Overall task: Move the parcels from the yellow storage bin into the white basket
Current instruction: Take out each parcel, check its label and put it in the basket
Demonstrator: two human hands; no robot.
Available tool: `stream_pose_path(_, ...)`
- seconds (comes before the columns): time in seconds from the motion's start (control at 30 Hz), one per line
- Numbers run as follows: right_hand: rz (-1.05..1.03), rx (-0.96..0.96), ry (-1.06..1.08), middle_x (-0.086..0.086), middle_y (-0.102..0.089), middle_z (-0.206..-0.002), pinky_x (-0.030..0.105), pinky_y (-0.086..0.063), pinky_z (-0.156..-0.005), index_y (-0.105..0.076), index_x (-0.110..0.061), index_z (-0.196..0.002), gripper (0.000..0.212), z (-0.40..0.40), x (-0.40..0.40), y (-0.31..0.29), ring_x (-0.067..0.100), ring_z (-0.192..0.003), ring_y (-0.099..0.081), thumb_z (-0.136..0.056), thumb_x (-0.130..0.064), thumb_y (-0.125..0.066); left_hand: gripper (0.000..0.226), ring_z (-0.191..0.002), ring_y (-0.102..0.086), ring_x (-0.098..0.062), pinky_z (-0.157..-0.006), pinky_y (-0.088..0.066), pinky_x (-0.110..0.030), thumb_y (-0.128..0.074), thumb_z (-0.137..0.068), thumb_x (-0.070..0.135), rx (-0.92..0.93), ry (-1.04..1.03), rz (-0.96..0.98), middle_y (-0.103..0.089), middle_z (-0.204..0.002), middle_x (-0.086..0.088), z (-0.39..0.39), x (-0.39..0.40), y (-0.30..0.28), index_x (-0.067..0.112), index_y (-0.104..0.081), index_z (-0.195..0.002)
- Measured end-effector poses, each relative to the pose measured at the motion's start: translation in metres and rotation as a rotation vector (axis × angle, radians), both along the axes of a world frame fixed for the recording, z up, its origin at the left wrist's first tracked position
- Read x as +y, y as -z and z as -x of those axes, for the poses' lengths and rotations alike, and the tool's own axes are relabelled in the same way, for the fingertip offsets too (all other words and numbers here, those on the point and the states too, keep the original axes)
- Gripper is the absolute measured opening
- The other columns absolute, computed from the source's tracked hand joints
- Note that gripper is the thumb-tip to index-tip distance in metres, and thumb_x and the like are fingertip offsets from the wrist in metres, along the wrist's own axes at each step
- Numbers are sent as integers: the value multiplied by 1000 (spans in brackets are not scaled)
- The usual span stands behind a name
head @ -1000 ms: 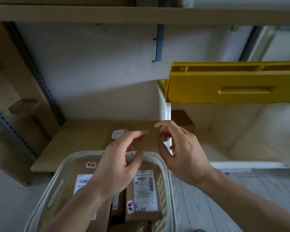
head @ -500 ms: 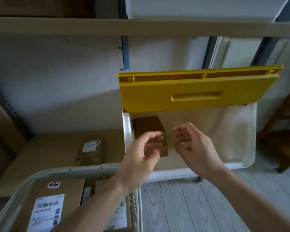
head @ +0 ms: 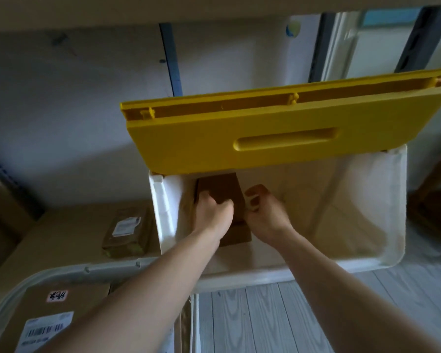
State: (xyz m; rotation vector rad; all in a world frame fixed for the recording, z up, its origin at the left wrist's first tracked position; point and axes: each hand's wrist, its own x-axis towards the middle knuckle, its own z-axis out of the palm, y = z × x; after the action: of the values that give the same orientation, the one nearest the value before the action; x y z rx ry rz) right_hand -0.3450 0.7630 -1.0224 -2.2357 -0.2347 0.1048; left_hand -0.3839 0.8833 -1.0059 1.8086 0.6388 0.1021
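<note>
The storage bin (head: 367,261) has white walls and a raised yellow lid (head: 278,133). One brown cardboard parcel (head: 220,186) leans in its left corner. My left hand (head: 213,212) is inside the bin with its fingers closed on the parcel's left side. My right hand (head: 265,212) touches the parcel's right edge, fingers curled around it. The white basket (head: 87,270) sits at the lower left, holding a brown parcel (head: 69,299) with a barcode label and a small pink sticker.
A wrapped brown parcel (head: 126,229) with a white label lies on a flat cardboard sheet (head: 56,235) left of the bin. Grey plank floor (head: 265,314) shows below the bin. Shelf uprights and a wall stand behind.
Both hands have moved forward from above the basket into the bin and closed on the brown parcel. The view has shifted right toward the bin.
</note>
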Motion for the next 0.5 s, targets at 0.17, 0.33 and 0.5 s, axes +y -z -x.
stream_pose_path(0.17, -162, 168, 80, 10, -61, -128, 45, -56, -93, -46, -17, -140, 53, -21, 22, 21, 31, -115, -61, -91, -17, -67, 53, -134, -48, -34, -100, -42, -34, -56, -97, 24, 100, -43, -63, -47, -149, -15, -18, 0, 13, 12, -42, -147)
stream_pose_path(0.33, -225, 281, 139, 17, -56, -140, 46, -53, -94, -41, -12, -144, 54, -37, 40, 34, 38, -122, -58, -96, -24, -63, 61, -128, -54, -34, -98, -45, -34, -54, -79, 37, 103, -43, -147, -49, -147, -12, -26, 1, 30, 24, -52, -138)
stream_pose_path(0.5, -187, 288, 254, 16, -61, -131, 38, -48, -87, -50, -11, -134, 40, -52, 50, 40, 37, -119, -58, -101, -31, -55, 69, -125, -56, -31, -103, -48, -47, -44, -65, 48, 80, -80, -169, -57, -138, -5, -36, 3, 46, 33, -55, -131)
